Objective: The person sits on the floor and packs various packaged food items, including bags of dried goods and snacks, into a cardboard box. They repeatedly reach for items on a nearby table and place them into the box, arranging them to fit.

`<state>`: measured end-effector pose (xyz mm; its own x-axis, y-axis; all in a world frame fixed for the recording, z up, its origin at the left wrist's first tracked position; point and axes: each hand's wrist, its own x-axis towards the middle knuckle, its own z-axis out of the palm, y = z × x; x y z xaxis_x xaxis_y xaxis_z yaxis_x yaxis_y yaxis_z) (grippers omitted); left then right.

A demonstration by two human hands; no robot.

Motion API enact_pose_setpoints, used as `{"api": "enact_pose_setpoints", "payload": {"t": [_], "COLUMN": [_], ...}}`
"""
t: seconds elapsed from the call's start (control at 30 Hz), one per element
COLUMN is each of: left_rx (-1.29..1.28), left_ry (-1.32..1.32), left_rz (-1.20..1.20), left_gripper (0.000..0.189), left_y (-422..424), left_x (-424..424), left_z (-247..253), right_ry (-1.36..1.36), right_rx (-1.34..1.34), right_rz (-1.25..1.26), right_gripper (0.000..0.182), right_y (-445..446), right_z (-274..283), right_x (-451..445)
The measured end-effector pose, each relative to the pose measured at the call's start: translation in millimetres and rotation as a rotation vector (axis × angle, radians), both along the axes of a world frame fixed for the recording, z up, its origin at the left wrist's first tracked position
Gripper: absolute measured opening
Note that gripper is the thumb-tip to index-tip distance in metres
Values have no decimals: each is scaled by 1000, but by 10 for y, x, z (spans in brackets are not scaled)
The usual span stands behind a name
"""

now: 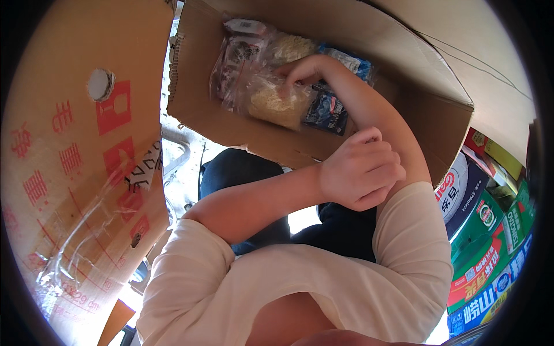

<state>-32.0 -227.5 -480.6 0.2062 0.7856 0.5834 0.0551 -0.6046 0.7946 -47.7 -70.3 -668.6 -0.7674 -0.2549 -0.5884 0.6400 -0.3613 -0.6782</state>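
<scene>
My right hand [306, 70] reaches down into an open cardboard box [268, 149], its fingers bent onto a clear plastic bag [277, 101] of pale, crumbly food. Whether the fingers grip the plastic is hard to see, as the tips are partly hidden. Just above lies another clear bag [292, 46] with similar contents. Pinkish printed packets [242, 54] lie to the left. A blue packet [357, 65] and a dark blue packet [326, 111] are on the right, partly behind my arm. My left hand [363, 171] is closed in a fist against my right forearm, nothing visible in it.
A large carton with red printing [78, 129] stands close on my left. To the right, several printed drink cartons [480, 225] are stacked. My knees [242, 173] are against the near side of the box. Thin cords [476, 60] run along the pale surface at upper right.
</scene>
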Motion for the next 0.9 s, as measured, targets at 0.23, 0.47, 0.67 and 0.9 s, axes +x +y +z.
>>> {"api": "enact_pose_setpoints", "payload": {"t": [0.23, 0.47, 0.67, 0.9], "left_rx": [-54, -65, -67, -38], "left_ry": [80, 50, 91, 83], "left_rz": [7, 83, 75, 91], "left_gripper": [17, 17, 18, 18], "left_y": [-144, -219, -314, -359], "left_x": [-155, -121, -139, -95], "left_z": [38, 23, 102, 85], "right_ry": [-83, -171, -312, -125], "right_rx": [829, 918, 1499, 1637], "right_rz": [248, 207, 366, 214], "right_gripper": [83, 91, 118, 130], "right_y": [-25, -351, -1038, -1164], "right_z": [633, 1068, 946, 702], "right_x": [-195, -239, -259, -78]}}
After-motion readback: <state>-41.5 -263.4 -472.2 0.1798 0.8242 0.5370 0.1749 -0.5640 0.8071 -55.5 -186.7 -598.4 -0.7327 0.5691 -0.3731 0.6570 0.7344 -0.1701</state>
